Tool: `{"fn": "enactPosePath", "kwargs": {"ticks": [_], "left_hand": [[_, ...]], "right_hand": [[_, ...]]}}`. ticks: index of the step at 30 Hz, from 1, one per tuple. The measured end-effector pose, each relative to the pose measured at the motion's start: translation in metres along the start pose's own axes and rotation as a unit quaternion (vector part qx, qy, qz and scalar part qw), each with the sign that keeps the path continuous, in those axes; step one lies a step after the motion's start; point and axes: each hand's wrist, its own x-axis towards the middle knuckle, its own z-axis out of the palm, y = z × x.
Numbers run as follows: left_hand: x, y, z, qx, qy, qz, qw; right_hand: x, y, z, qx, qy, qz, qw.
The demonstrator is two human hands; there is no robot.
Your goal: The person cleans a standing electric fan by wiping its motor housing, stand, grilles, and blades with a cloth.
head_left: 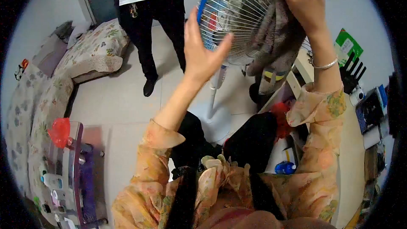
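Note:
A standing fan point(222, 12) with a wire guard and a blue rim is in front of me, its pale pole running down to a round white base point(214, 123). My left hand point(201, 57) is at the guard's lower left edge, thumb and fingers spread; whether it presses on the wires is unclear. On the other side, my right hand point(305, 6) grips a grey-brown cloth point(271, 34) against the guard. This cloth hangs down past the fan's right side and hides part of it. The right fingertips are partly out of sight at the top.
Another person point(148, 21) in dark trousers stands beyond the fan. At left are a flower-patterned sofa point(95, 48) and a low table point(78, 161) with a red bag point(60, 132). A long pale tabletop point(349, 157) at right carries a black-antennaed router point(351, 72). A blue object point(285, 168) sits low beside me.

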Motion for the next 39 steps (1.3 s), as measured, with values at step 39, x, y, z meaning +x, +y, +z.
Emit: {"fn": "enactPosePath", "kwargs": {"ticks": [39], "left_hand": [[-0.022, -0.013, 0.153, 0.024, 0.022, 0.103, 0.994]], "right_hand": [[0.020, -0.003, -0.042, -0.186, -0.599, -0.175, 0.759]]}}
